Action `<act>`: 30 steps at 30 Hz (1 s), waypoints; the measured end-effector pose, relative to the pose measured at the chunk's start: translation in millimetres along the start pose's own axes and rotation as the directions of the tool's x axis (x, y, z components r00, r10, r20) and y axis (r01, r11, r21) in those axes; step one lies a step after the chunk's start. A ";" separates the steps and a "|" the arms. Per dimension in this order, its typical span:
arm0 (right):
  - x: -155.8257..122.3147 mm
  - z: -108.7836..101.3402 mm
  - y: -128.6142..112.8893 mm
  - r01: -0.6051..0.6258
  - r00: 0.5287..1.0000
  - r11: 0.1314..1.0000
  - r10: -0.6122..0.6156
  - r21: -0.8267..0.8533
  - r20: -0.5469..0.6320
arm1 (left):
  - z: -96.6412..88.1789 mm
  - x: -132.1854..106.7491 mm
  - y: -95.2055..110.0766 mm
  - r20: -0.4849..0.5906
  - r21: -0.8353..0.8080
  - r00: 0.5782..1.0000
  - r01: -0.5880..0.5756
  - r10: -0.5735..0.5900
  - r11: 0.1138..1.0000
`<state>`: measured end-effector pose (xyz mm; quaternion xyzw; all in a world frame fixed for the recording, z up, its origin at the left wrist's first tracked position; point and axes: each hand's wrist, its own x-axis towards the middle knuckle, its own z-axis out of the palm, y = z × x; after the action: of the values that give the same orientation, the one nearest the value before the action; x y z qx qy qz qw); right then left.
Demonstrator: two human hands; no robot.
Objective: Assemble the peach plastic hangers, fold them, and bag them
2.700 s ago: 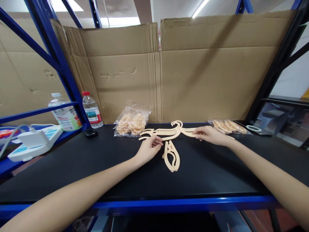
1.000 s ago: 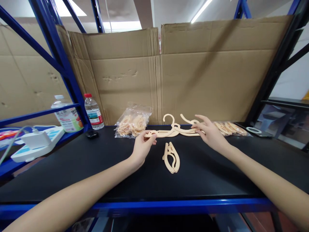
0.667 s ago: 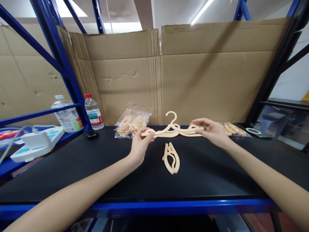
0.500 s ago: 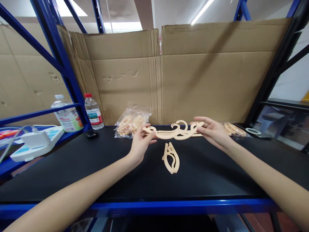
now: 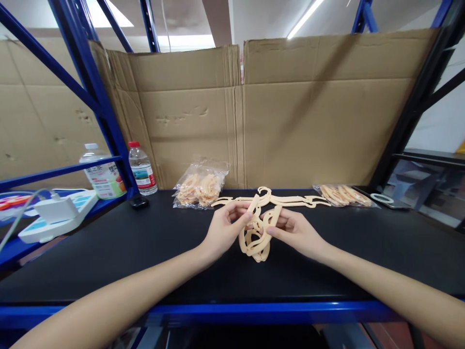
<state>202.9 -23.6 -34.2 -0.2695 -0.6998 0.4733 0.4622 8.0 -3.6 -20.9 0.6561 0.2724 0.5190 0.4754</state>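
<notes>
Between my hands is a cream plastic folding hanger [image 5: 250, 248], its two arms bent up into a narrow V. My left hand [image 5: 227, 225] pinches the end of one arm, and my right hand [image 5: 292, 230] grips the end of the other. Just behind and below it, a folded hanger [image 5: 264, 256] lies on the black tabletop [image 5: 145, 261], mostly covered by the held one. Farther back, an unfolded hanger [image 5: 290, 199] lies spread sideways with its hook toward the cardboard.
A clear bag of cream hangers [image 5: 199, 186] sits at the back left, and another bag [image 5: 345, 195] at the back right. A water bottle [image 5: 141, 169], a small black object [image 5: 139, 202] and a white power strip [image 5: 58, 218] are left. Cardboard [image 5: 308, 111] walls the back.
The held hanger went from spread out flat to folded into a V as my hands came together and lower. The unfolded hanger behind is now more visible.
</notes>
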 end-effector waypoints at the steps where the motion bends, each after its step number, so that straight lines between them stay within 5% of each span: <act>1: 0.0 0.5 0.0 -0.004 1.000 1.000 0.004 0.002 -0.021 | 0.7 -0.5 0.5 -0.001 0.015 1.000 -0.014 0.014 1.000; 14: 1.0 -4.4 -6.5 0.008 0.994 0.997 -0.017 -0.081 -0.106 | 6.1 -9.5 9.0 0.121 0.168 0.989 -0.109 0.090 0.980; 26: -1.6 0.2 -13.6 0.116 0.990 0.989 -0.123 -0.096 -0.073 | 2.0 -3.6 2.3 0.050 0.188 0.993 -0.112 0.104 0.976; 30: -0.9 0.6 -17.5 0.063 0.998 0.989 -0.066 -0.136 -0.018 | 5.3 -8.0 2.2 0.085 0.233 0.995 -0.079 0.060 0.969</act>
<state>203.8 -31.7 -18.7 -0.2827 -0.7335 0.4065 0.4656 10.2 -13.1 -22.4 0.7368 0.2902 0.4734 0.3858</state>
